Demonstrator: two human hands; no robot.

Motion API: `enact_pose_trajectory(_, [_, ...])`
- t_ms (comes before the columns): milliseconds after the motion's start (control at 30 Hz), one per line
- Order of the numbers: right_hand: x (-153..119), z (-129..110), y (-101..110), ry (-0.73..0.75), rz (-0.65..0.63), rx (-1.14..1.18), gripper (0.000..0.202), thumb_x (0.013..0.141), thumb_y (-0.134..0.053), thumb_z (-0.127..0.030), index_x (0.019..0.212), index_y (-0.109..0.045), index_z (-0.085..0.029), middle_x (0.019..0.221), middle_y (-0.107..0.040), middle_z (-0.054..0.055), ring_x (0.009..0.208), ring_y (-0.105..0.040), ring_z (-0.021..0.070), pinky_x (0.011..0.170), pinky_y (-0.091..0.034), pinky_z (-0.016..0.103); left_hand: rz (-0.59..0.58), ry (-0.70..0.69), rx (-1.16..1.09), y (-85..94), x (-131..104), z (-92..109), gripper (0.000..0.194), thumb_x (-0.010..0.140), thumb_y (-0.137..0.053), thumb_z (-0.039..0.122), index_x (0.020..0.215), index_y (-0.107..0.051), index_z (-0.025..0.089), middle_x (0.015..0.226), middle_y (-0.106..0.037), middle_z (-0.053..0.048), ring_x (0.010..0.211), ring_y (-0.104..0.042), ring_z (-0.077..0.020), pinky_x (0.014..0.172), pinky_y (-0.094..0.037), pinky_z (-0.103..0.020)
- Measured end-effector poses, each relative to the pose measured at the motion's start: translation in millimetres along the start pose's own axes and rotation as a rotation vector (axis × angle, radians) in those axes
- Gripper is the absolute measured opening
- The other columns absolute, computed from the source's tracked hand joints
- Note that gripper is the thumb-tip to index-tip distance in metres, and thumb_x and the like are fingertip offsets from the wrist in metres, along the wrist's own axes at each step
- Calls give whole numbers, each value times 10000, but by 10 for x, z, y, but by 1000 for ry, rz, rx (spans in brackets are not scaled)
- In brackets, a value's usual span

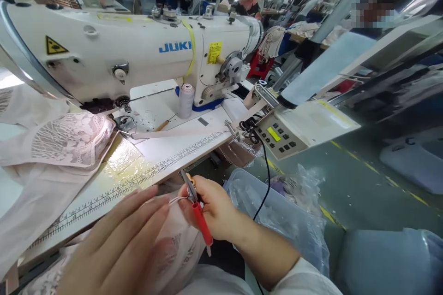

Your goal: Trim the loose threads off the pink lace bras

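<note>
1. Head view: your right hand (216, 205) grips the snips (198, 214), just off the table's (162, 146) near edge; your left hand (126, 242) has fingers outstretched, palm hidden; cannot tell whether it holds cloth (188, 230).
2. Likely risk: slack cloth bunching by the blades (187, 185) could get nicked; a straying finger, too.
3. The snips' long axis slants; tip towards the table, red handle (203, 226) away.

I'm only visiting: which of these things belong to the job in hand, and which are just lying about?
Seemingly part of the job:
red-handled tool, in the right hand
pale fabric, by the left hand
sewing machine, with a lace piece beside it

Probably just nearby:
thread spool
wooden-handled tool
translucent bin
</note>
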State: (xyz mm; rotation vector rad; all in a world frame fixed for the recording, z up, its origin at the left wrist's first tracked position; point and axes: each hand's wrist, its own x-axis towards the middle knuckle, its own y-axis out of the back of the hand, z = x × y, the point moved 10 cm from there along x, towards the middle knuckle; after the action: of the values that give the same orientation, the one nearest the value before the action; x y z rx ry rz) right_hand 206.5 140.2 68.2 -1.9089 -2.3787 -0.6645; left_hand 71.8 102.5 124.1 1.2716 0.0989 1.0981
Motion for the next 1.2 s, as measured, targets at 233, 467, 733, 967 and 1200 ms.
enact_pose_trajectory(233, [-63, 74, -164, -75, -131, 0, 239, 782, -558, -353, 698, -382, -214, 638, -426, -33, 551, -391, 107, 521, -347, 225, -267, 460, -430, -592, 50, -336, 257, 870, -505, 326, 678, -638, 217, 594, -620, 6, 560, -604, -157, 519, -490, -220])
enact_pose_trajectory(467, [-188, 356, -268, -251, -160, 130, 367, 699, -669, -475, 712, -418, -208, 661, -452, -28, 553, -382, 102, 503, -369, 219, -103, 1103, -914, -758, -465, -625, 232, 676, -719, 432, 712, -704, 203, 598, -611, 20, 504, -492, -106, 415, -414, -158])
enact_pose_trajectory(733, [-144, 193, -158, -196, -79, 28, 280, 735, -611, -395, 680, -409, -209, 638, -460, -34, 554, -390, 102, 512, -358, 215, -9, 1367, -992, -780, -662, -641, 335, 526, -826, 452, 707, -691, 204, 495, -586, 54, 392, -430, -58, 338, -340, -120])
enact_pose_trajectory(967, [-140, 127, -126, -194, -85, -10, 263, 744, -592, -390, 681, -412, -208, 644, -451, -35, 564, -391, 105, 529, -363, 215, -35, 1369, -1187, -879, -612, -584, 398, 469, -864, 483, 664, -680, 188, 547, -656, 28, 476, -546, -91, 458, -453, -144])
enact_pose_trajectory(1200, [-145, 157, -176, -224, -267, 27, 338, 756, -601, -498, 720, -444, -200, 664, -476, -29, 559, -426, 106, 517, -366, 219, 46, 1318, -1188, -858, -559, -549, 297, 522, -841, 429, 634, -682, 205, 531, -615, 39, 478, -500, -88, 446, -419, -146])
